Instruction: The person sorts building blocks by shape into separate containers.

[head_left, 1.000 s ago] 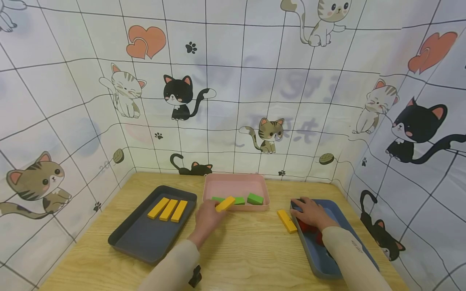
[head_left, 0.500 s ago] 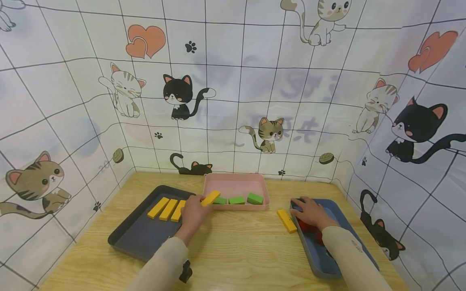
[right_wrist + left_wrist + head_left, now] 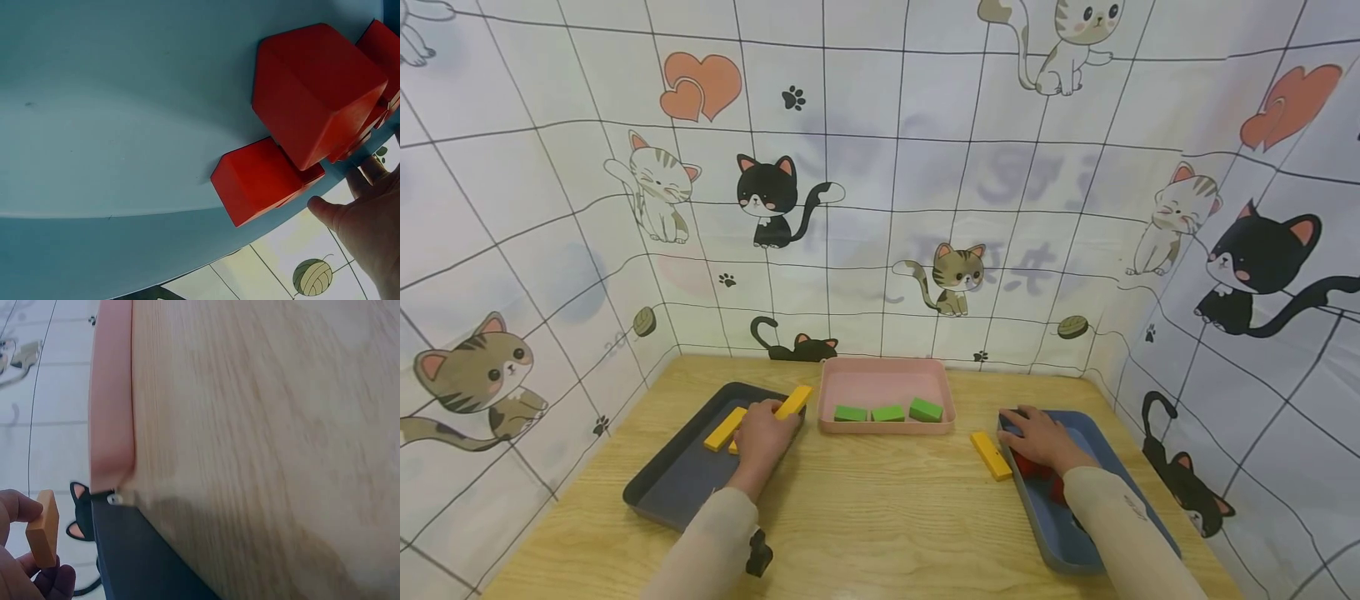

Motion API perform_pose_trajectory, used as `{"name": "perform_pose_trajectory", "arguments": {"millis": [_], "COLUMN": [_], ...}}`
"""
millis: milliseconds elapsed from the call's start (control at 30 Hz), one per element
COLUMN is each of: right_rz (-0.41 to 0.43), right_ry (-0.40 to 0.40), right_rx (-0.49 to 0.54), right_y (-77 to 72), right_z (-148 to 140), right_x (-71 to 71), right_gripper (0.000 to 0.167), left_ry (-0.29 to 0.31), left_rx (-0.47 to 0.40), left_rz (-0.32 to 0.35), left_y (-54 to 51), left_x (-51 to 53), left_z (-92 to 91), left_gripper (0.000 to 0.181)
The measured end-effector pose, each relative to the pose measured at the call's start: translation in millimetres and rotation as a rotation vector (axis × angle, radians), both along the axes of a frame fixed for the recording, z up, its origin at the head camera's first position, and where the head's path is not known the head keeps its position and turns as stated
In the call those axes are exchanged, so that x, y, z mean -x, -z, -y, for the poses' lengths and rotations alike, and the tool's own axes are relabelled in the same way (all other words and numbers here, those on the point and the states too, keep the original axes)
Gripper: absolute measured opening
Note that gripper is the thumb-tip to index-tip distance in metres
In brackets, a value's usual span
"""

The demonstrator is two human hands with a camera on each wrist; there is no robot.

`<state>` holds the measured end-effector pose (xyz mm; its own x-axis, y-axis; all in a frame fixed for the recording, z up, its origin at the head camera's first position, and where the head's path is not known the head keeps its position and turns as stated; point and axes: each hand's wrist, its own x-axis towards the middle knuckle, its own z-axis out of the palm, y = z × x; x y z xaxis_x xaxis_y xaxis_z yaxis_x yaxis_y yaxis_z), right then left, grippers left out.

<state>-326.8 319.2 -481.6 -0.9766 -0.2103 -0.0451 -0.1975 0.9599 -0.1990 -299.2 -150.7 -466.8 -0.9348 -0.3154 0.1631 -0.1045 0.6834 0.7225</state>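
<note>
My left hand (image 3: pixel 763 437) pinches a yellow rectangular block (image 3: pixel 793 402) between thumb and fingers, above the dark grey tray (image 3: pixel 677 492). The left wrist view shows the same block (image 3: pixel 42 531) held at its sides. In that tray lie more yellow blocks (image 3: pixel 724 430), partly covered by my hand. My right hand (image 3: pixel 1047 442) rests at the far left corner of the blue tray (image 3: pixel 1093 433), fingers spread and relaxed. Red blocks (image 3: pixel 319 94) lie inside this tray near the hand, partly hidden by it in the head view.
At the back middle stands a pink tray (image 3: pixel 883 382) with three green blocks (image 3: pixel 887 413) along its front. A loose yellow block (image 3: pixel 991 457) lies on the wooden table (image 3: pixel 895 517), just left of the blue tray. A cat-patterned cloth (image 3: pixel 865 208) encloses the table.
The left hand has carried its yellow block leftward, from in front of the pink tray to above the dark grey tray. The right hand has stayed in place.
</note>
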Motion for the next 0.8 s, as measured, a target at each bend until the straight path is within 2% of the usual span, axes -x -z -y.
{"name": "perform_pose_trajectory", "arguments": {"millis": [167,300,633,800], "right_rz": [-0.004,-0.002,-0.003,0.004], "right_ry": [0.004,0.002,0.005,0.006], "right_rx": [-0.001,0.005,0.006,0.007], "right_y": [0.2,-0.4,1.1,0.4], "right_z": [1,1,0,0], "right_x": [0.2,-1.1,-0.4,-0.8], "right_gripper": [0.061,0.061,0.062,0.062], "left_ry": [-0.042,-0.061,-0.082,-0.085], "left_rx": [0.018,0.021,0.056,0.055], "left_rz": [0.012,0.03,0.084,0.082], "left_y": [6.2,10.9,15.3,17.9], "left_x": [-1.2,-2.0,-3.5,-3.7], "left_z": [16.5,23.1,15.1,12.2], "left_gripper": [0.047,0.047,0.049,0.048]}}
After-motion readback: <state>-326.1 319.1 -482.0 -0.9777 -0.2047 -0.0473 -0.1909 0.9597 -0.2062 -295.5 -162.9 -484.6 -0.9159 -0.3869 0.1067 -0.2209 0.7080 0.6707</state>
